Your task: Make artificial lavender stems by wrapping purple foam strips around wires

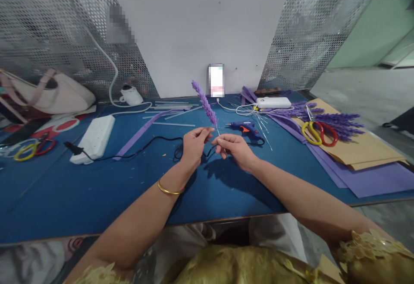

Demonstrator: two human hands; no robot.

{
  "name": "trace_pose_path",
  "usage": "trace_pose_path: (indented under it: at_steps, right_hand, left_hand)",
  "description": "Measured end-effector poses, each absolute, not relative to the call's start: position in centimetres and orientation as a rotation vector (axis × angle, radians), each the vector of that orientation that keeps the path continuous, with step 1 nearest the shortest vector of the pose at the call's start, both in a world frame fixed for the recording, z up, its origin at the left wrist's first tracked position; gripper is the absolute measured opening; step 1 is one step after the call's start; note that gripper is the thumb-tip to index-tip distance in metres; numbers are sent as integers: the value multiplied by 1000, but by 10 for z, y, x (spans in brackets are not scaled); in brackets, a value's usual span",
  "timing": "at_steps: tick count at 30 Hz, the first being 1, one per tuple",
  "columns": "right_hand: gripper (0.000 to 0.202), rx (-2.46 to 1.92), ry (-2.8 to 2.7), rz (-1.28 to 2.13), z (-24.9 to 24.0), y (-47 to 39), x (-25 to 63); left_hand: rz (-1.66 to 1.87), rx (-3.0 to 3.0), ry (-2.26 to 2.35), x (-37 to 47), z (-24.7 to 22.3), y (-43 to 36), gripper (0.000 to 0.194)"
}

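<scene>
A purple paper lavender stalk (206, 105) on a thin wire stem stands tilted up and to the left above the table. My right hand (235, 146) pinches the wire stem below the blossoms. Close to the blossoms' lower end, my left hand (194, 144) has its thumb and fingertips pressed together; whatever lies between them is too small to make out. Just behind my right hand lies a blue glue gun (244, 127) with an orange trigger. A long purple paper strip (142, 130) stretches across the table to the left of my hands.
At left are a white power strip (97, 137) with a black plug and red-and-yellow scissors (35, 148). Clear glue sticks (176, 124) lie behind my left hand. On the right, finished lavender stalks (339, 122) and more scissors (318, 134) rest on brown paper (365, 148). A phone (216, 80) stands against the white board (200, 33).
</scene>
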State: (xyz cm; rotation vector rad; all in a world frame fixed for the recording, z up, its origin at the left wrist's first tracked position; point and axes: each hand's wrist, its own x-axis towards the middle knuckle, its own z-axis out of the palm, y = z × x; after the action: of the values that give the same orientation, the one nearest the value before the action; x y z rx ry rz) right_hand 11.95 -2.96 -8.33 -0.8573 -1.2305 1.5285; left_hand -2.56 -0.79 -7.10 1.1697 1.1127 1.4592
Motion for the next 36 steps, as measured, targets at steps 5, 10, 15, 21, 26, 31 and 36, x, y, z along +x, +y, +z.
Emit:
trace_pose_path:
  at_steps: [5, 10, 15, 21, 26, 31, 36]
  right_hand:
    - [26, -858, -1234, 1526, -83, -29, 120]
    - [26, -866, -1232, 1525, -84, -29, 119]
    - [26, -871, -1232, 1507, -83, -29, 120]
    - [26, -877, -1212, 1438, -80, -29, 122]
    - [27, -871, -1148, 1373, -77, -28, 124]
    - [29, -869, -1132, 1378, -76, -27, 125]
    - [30, -841, -1192, 1449, -78, -28, 123]
  left_hand:
    - [1458, 1016, 1133, -26, -71, -7, 21]
    - [1521, 1058, 1070, -27, -71, -7, 45]
    - [1494, 1133, 1100, -26, -73, -6, 59]
    - [1495, 968, 1257, -29, -80, 1, 37]
    - [1594, 867, 1334, -38, -82, 7, 46]
    - [1625, 903, 1321, -40, -78, 7, 53]
    - [1528, 1114, 1063, -29, -72, -2, 35]
